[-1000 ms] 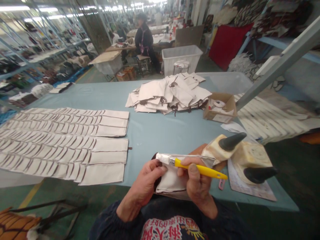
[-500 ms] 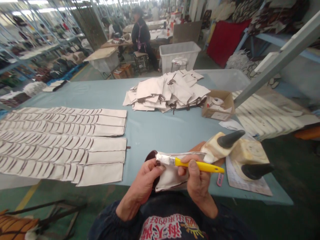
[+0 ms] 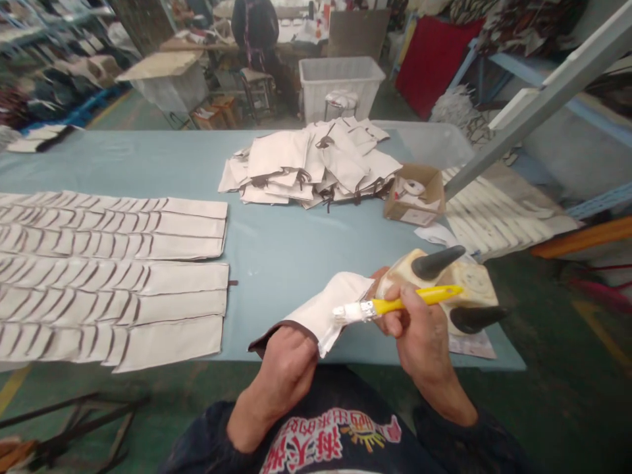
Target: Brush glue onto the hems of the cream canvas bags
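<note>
In the head view, my left hand [image 3: 289, 365] grips the brown-edged open end of a white panel [image 3: 320, 303], its fingers partly hidden inside that end. The panel slants up to the right over the table's front. My right hand [image 3: 419, 329] is closed around the yellow handle of a paintbrush [image 3: 388, 306]. White paste coats the bristles, which are at the panel's right side; I cannot tell whether they touch it. Right of the panel are two stained cream-coloured blocks [image 3: 476, 283] with black cone-shaped parts [image 3: 437, 263].
Overlapping rows of white panels [image 3: 172, 283] cover the table's left. A loose heap of white panels [image 3: 306, 164] lies at the back, beside a cardboard box [image 3: 415, 194] holding a tape roll. A slanted metal post [image 3: 523, 118] rises at right. A person [image 3: 254, 33] is beyond the table.
The panel has turned over and swung so its far end points up and right. My left hand has moved lower, and the brush has shifted right. The view has also tilted down.
</note>
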